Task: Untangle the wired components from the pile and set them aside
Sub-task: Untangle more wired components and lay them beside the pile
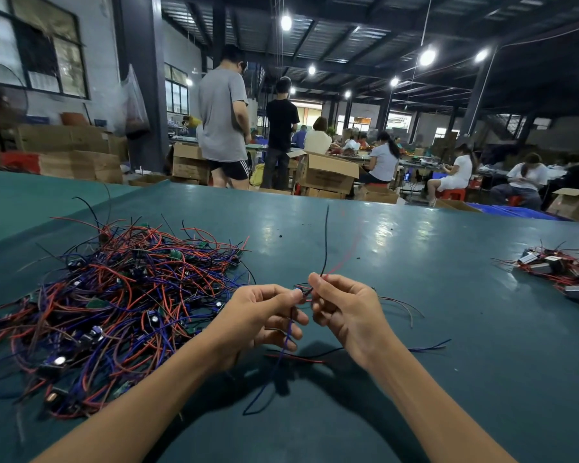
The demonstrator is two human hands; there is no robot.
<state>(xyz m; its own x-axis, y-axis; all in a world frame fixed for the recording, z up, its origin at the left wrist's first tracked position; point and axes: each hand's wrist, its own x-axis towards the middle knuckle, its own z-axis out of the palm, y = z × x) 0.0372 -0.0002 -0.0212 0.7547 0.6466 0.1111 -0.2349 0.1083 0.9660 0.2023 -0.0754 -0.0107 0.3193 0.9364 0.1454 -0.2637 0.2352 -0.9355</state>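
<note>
A big tangled pile of wired components (114, 302), with red, blue and black leads and small green boards, lies on the left of the green table (448, 329). Just right of it, above the table, my left hand (264, 315) and my right hand (341, 312) are close together and both pinch the same wired component (306, 292). Its black and red leads (326, 242) stick up from my right fingers. A blue lead (281, 359) hangs down from my left hand. The component's body is hidden between my fingers.
A smaller group of sorted wired components (562, 269) lies at the table's right edge. Loose red, black and blue leads (298, 357) lie on the table under my hands. Beyond the far table edge stand cardboard boxes (328, 175) and several people.
</note>
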